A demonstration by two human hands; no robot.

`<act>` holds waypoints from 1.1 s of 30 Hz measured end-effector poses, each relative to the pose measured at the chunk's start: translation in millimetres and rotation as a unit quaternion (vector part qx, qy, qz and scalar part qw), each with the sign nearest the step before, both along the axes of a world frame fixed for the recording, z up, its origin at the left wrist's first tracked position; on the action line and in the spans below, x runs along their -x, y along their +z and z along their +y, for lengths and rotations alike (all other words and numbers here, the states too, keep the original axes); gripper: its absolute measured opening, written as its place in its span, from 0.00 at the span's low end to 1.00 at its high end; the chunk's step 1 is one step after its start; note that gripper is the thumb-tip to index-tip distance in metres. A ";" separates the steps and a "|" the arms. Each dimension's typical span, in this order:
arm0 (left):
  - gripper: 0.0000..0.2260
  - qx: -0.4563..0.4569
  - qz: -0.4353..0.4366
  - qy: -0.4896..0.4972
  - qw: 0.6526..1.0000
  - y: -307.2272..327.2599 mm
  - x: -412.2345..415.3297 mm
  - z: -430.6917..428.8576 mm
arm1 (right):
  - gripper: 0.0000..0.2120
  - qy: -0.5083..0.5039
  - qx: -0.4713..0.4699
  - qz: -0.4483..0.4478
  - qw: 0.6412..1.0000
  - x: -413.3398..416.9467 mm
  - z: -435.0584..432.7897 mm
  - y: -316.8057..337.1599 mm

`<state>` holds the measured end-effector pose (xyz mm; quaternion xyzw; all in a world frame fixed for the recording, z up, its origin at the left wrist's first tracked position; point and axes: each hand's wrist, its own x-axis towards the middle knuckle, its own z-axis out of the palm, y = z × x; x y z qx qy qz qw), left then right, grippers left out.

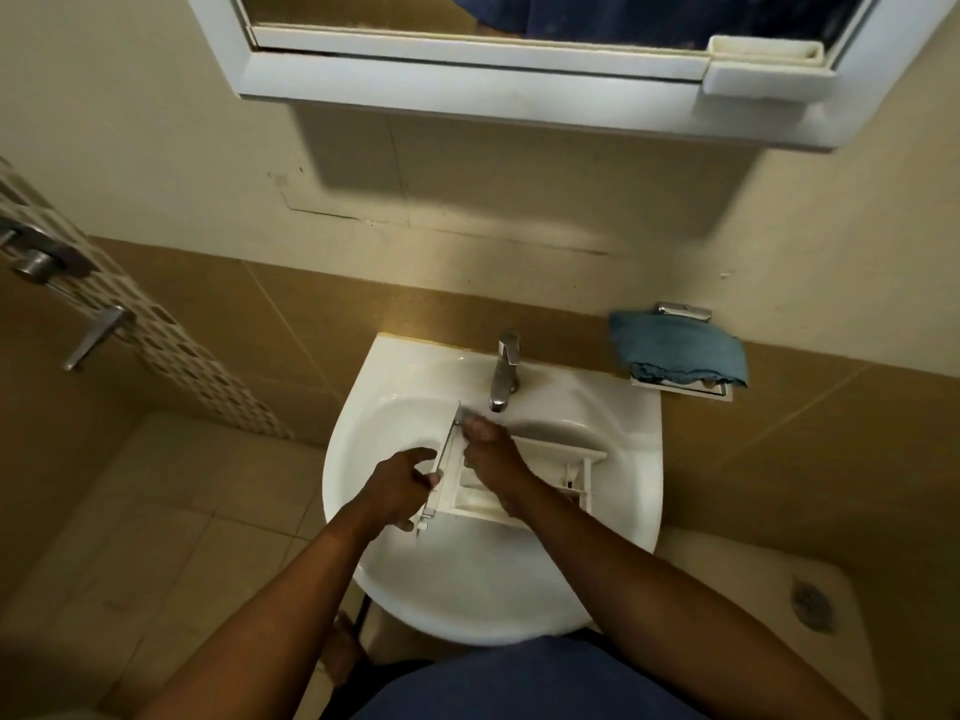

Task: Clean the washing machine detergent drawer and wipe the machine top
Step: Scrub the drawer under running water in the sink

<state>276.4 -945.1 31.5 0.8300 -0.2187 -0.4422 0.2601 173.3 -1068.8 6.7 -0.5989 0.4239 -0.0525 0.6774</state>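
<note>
A lever door handle juts from the left wall. In the white sink, the left hand grips the front panel of the detergent drawer, which lies across the basin. The right hand rests on the drawer's compartments below the faucet; I cannot tell whether it grips. Right of the sink, a blue cloth lies on a wall holder.
</note>
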 end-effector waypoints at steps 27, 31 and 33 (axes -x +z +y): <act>0.32 0.012 0.114 0.032 0.993 -3.9 -9.4 1.2 | 0.33 0.256 0.448 0.211 0.830 26.3 2.3 -20.2; 0.34 0.029 0.178 0.089 0.979 -7.2 -17.8 11.8 | 0.32 0.251 0.419 0.183 0.854 32.7 -0.8 -13.3; 0.33 0.026 0.179 0.064 0.981 -7.9 -21.5 11.2 | 0.29 0.223 0.418 0.192 0.859 48.4 -11.7 -11.3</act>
